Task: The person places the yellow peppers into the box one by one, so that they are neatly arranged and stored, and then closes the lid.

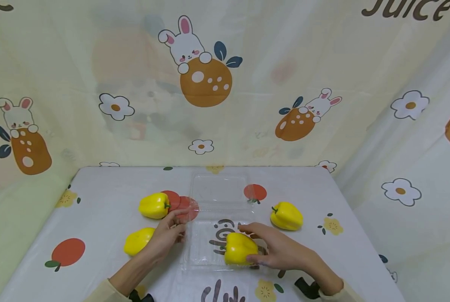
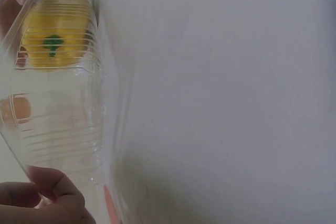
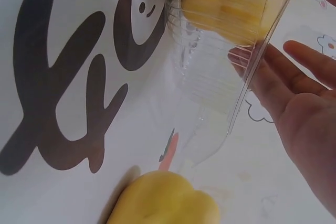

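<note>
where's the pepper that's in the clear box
In the head view, the pepper sits at the box's near right corner, against the right hand.

pepper (image 1: pixel 239 248) in tray (image 1: pixel 206 235), three peppers around it
</note>
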`<state>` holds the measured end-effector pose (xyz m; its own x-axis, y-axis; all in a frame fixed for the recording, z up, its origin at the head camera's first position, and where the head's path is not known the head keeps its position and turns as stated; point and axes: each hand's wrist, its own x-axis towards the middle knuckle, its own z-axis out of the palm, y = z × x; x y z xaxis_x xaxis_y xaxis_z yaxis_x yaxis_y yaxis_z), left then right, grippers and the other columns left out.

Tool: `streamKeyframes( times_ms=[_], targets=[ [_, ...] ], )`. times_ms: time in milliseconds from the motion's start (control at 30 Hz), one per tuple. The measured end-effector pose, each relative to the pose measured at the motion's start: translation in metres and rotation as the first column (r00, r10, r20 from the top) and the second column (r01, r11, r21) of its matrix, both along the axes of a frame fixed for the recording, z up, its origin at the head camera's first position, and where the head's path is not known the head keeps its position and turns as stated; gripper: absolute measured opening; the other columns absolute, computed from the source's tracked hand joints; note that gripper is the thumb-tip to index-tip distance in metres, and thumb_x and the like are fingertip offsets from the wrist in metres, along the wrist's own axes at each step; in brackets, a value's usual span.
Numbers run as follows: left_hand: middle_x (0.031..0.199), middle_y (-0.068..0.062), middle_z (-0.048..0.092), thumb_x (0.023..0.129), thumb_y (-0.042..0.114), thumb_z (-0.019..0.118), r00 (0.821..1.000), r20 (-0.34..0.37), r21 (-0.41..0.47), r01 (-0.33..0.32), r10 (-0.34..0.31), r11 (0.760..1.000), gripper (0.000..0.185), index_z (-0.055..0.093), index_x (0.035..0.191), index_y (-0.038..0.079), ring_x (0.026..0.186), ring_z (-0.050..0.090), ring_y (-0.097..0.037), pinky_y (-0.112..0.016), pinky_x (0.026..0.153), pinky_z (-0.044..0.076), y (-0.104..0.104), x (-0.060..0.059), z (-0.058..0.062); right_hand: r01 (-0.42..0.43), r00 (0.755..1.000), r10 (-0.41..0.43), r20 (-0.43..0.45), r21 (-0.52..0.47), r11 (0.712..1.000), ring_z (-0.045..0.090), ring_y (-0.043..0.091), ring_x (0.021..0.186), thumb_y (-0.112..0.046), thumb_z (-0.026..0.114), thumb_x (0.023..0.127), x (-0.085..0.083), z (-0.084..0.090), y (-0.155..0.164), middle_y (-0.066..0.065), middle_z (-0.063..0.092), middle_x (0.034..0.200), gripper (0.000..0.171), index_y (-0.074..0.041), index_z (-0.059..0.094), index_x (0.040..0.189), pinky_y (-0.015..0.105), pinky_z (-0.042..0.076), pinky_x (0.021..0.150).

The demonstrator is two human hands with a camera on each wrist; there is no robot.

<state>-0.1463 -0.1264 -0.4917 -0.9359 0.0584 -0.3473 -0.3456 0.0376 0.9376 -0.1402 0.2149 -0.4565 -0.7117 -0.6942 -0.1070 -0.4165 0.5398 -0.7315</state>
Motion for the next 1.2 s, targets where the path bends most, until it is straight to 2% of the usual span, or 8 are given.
streamKeyframes(
  times_ms=[300,633,933,1200],
  targets=[
    [0.11,-0.008,0.049,0.103,-0.001,0.053,1.0,0.0,0.011,-0.015,0.015,1.0,0.046,0.055,0.147,0.01,0.084,0.054,-0.021,-0.022,0.07,0.051,0.001,0.001,0.0,-0.005,1.0,0.007,0.019,-0.085,0.996,0.058,0.034,0.142,-0.035,0.078,0.097,-0.002,0.001,0.005,0.005,0.053,0.161,0.067,-0.022,0.048,0.156,0.05,0.054,0.111],
    [0.111,-0.008,0.049,0.103,0.001,0.053,1.0,-0.025,-0.007,-0.009,0.009,1.0,0.045,0.055,0.147,0.009,0.084,0.054,-0.02,-0.023,0.07,0.051,0.0,0.001,-0.002,0.065,0.997,-0.062,0.039,-0.077,0.995,0.058,0.037,0.138,-0.037,0.076,0.098,-0.001,0.009,0.014,0.002,0.053,0.159,0.064,-0.027,0.048,0.155,0.047,0.057,0.108],
    [0.117,-0.012,0.051,0.103,0.001,0.053,0.999,-0.034,-0.012,-0.009,0.009,1.0,0.045,0.055,0.147,0.009,0.083,0.054,-0.02,-0.022,0.07,0.052,-0.001,0.0,-0.001,0.125,0.989,-0.132,-0.069,-0.092,0.988,0.063,0.035,0.133,-0.035,0.078,0.097,-0.006,0.014,0.028,0.004,0.059,0.154,0.061,-0.023,0.053,0.151,0.048,0.059,0.104],
    [0.123,-0.015,0.051,0.103,0.003,0.054,1.0,-0.03,-0.033,-0.009,0.008,0.999,0.046,0.055,0.149,0.01,0.087,0.054,-0.021,-0.022,0.072,0.053,-0.001,-0.001,0.0,0.192,0.965,-0.203,-0.166,-0.078,0.978,0.066,0.029,0.129,-0.029,0.082,0.094,-0.011,0.016,0.04,0.001,0.065,0.146,0.058,-0.021,0.058,0.146,0.046,0.059,0.104]
  ],
)
